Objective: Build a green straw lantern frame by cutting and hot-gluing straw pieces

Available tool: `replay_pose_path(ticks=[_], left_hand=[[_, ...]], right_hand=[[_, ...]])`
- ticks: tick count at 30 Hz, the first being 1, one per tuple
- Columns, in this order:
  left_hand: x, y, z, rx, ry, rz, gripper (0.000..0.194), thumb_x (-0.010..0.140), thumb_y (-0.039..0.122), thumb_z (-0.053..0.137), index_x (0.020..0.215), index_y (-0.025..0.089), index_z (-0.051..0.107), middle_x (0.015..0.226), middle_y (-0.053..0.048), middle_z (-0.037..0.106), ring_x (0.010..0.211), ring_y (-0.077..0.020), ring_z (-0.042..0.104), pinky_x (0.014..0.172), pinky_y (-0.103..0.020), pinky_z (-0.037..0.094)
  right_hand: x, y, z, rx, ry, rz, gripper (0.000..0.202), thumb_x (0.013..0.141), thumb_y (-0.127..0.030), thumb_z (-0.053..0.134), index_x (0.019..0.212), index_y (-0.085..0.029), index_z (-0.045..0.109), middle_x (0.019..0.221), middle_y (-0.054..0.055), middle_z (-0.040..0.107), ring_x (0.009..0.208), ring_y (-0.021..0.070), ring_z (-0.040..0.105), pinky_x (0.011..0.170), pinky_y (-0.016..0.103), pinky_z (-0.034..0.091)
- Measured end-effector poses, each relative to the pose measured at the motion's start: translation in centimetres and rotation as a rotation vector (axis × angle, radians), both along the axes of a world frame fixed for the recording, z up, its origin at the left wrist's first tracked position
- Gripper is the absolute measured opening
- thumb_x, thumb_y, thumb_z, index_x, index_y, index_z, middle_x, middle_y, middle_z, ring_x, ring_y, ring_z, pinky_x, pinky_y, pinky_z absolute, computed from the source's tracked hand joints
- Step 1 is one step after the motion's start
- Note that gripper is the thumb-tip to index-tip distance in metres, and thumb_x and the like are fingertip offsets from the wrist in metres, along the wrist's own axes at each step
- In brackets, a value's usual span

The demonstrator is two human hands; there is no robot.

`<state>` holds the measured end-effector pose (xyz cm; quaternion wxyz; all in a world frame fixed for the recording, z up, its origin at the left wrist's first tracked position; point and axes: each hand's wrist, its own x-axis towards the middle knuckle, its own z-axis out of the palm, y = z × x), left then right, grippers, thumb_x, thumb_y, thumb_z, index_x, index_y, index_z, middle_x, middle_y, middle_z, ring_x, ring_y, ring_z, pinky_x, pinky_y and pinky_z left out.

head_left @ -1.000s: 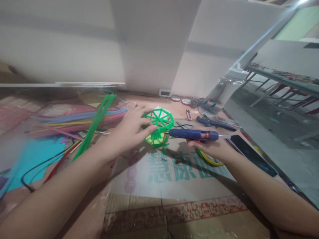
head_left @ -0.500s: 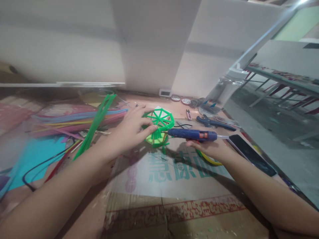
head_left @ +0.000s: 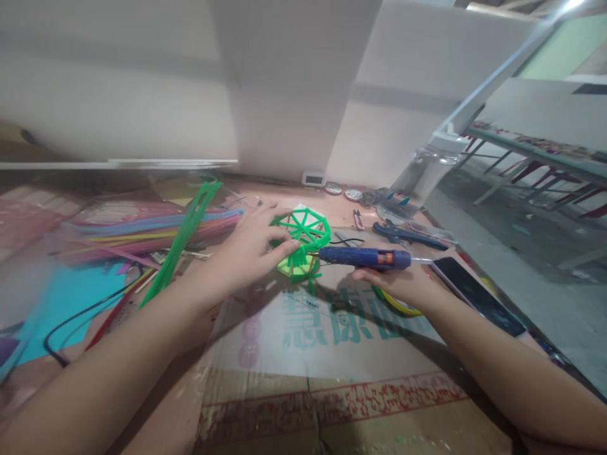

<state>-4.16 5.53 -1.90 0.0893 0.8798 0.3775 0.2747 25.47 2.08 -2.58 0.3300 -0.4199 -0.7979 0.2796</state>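
My left hand [head_left: 265,237] grips the left side of a small green frame model [head_left: 307,227], with a spoked wheel-like top and a yellow-green base below. Its fingers and thumb close round the edge. In my right hand [head_left: 393,278] is a blue hot glue gun [head_left: 363,256], lying level, with a clear glue stick [head_left: 422,261] jutting from its back end. The gun's nozzle points left and meets or nearly meets the green strips at the model's front; exact contact cannot be made out. My right fingers are partly hidden behind the gun.
Green pipe cleaners [head_left: 183,243] and a coloured bundle [head_left: 161,234] lie at left, near a blue sheet [head_left: 78,303]. To the right are a phone [head_left: 477,294], dark blue pliers-like tool [head_left: 410,235], small snips [head_left: 358,219], yellow ring [head_left: 401,303] and tall clear bottle [head_left: 417,177].
The glue gun has shifted very slightly left with my right hand. My left hand and the green model stay almost where they were.
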Motion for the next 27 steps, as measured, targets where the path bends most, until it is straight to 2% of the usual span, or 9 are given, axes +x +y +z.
replay_pose_path(ticks=[3, 11, 18, 27], left_hand=[[-0.02, 0.07, -0.04, 0.003, -0.003, 0.004, 0.040, 0.101, 0.042, 0.052, 0.084, 0.017, 0.079, 0.152, -0.017, 0.056, 0.146, -0.0393, 0.043, 0.121, -0.064, 0.031], [-0.10, 0.06, 0.01, 0.007, 0.013, 0.008, 0.040, 0.101, 0.043, 0.052, 0.086, 0.017, 0.079, 0.152, -0.017, 0.057, 0.146, -0.0387, 0.043, 0.122, -0.064, 0.030], [-0.02, -0.05, 0.01, 0.010, 0.024, 0.025, 0.042, 0.102, 0.044, 0.050, 0.086, 0.018, 0.079, 0.152, -0.016, 0.057, 0.147, -0.0396, 0.041, 0.121, -0.067, 0.030], [-0.08, -0.03, -0.04, 0.009, 0.012, 0.019, 0.041, 0.101, 0.044, 0.051, 0.086, 0.018, 0.079, 0.151, -0.015, 0.058, 0.147, -0.0405, 0.041, 0.121, -0.067, 0.030]], right_hand=[[0.05, -0.01, -0.15, -0.010, -0.004, -0.016, 0.038, 0.084, -0.059, 0.079, 0.101, -0.026, 0.075, 0.074, -0.001, 0.071, 0.064, 0.0183, 0.065, 0.058, 0.029, 0.054], [0.00, -0.03, -0.19, -0.022, 0.010, -0.053, 0.039, 0.080, -0.059, 0.082, 0.099, -0.025, 0.076, 0.075, 0.000, 0.074, 0.065, 0.0193, 0.068, 0.059, 0.030, 0.056], [-0.44, -0.20, -0.13, -0.034, 0.038, -0.096, 0.042, 0.077, -0.065, 0.082, 0.085, -0.025, 0.073, 0.071, 0.000, 0.073, 0.064, 0.0207, 0.069, 0.060, 0.032, 0.058], [-0.84, -0.40, 0.22, -0.007, 0.035, -0.116, 0.044, 0.077, -0.067, 0.080, 0.079, -0.025, 0.070, 0.069, 0.000, 0.072, 0.064, 0.0211, 0.069, 0.060, 0.032, 0.059]])
